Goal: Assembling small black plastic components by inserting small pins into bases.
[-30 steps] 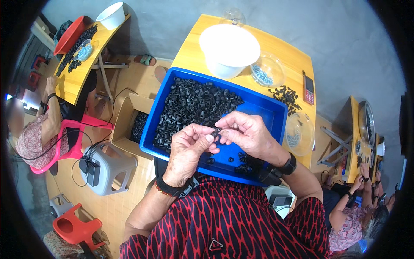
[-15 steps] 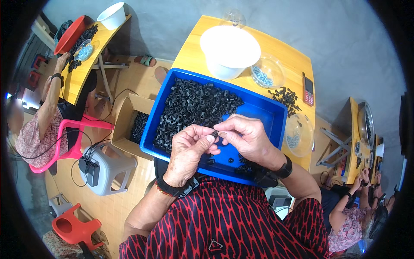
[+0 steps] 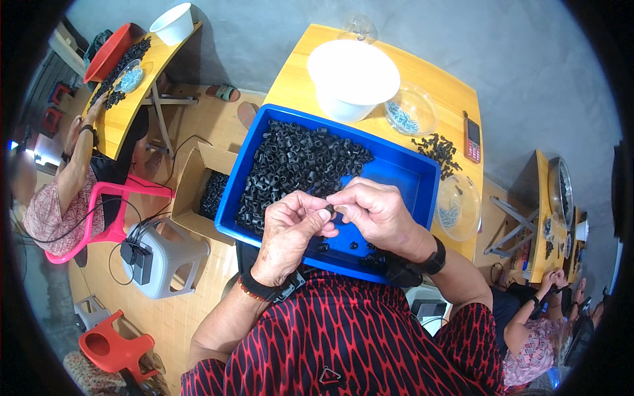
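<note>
Black plastic-looking parts make up a large heap [image 3: 297, 158] across the left of the blue tray [image 3: 406, 177], so most of the work looks still to be done. One small black part [image 3: 330, 208] is held above the tray, pinched between thumb and forefinger of the left hand [image 3: 287, 228]; the right hand [image 3: 380, 211] pinches at it too (whether a second piece sits there is hidden). Only a modest cluster [image 3: 374, 257] lies at the tray's near right, perhaps the finished ones, though that cannot be told.
</note>
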A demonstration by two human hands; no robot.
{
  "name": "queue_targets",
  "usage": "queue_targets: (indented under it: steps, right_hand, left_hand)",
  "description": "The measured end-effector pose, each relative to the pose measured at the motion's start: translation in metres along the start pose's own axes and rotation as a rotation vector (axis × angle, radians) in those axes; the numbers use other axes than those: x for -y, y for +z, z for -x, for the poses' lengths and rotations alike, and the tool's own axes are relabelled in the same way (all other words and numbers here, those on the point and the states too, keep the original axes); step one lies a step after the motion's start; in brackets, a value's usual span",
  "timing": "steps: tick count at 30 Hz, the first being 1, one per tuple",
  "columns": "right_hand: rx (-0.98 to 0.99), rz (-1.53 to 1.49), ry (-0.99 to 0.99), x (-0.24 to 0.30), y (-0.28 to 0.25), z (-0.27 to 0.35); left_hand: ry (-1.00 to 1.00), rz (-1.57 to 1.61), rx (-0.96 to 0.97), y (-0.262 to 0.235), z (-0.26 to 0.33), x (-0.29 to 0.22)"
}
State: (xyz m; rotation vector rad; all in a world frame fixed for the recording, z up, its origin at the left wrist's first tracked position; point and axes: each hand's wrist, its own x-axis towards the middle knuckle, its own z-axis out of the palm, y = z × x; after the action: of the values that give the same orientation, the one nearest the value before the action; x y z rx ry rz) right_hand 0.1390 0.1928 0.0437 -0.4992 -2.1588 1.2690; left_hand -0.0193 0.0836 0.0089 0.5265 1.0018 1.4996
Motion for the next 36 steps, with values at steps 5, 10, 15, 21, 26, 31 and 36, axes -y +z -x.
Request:
queue_targets:
  steps: [5,10,15,21,26,31,36]
  right_hand:
    - [-0.008,0.091,-0.082,-0.001,0.002,0.000]
    - [0.018,0.200,-0.184,0.000,0.003,0.001]
    - [0.117,0.327,-0.228,0.014,-0.005,0.000]
    - [0.201,0.329,-0.159,0.018,-0.011,0.006]
    - [0.021,0.060,0.001,0.008,-0.003,0.008]
    - [0.152,0.143,0.151,0.019,-0.011,0.002]
    - [0.246,0.509,0.002,0.011,-0.003,0.000]
  left_hand:
    - [0.014,0.001,0.004,0.001,0.000,0.000]
    - [-0.001,-0.005,-0.013,0.001,0.000,0.000]
    - [-0.077,-0.040,-0.008,0.003,-0.001,-0.004]
    - [-0.123,-0.076,0.023,0.002,-0.003,-0.003]
    - [-0.080,-0.063,0.009,0.004,-0.001,-0.003]
    - [-0.090,-0.020,-0.013,0.001,-0.001,-0.001]
    - [-0.058,-0.117,-0.038,0.010,-0.001,-0.001]
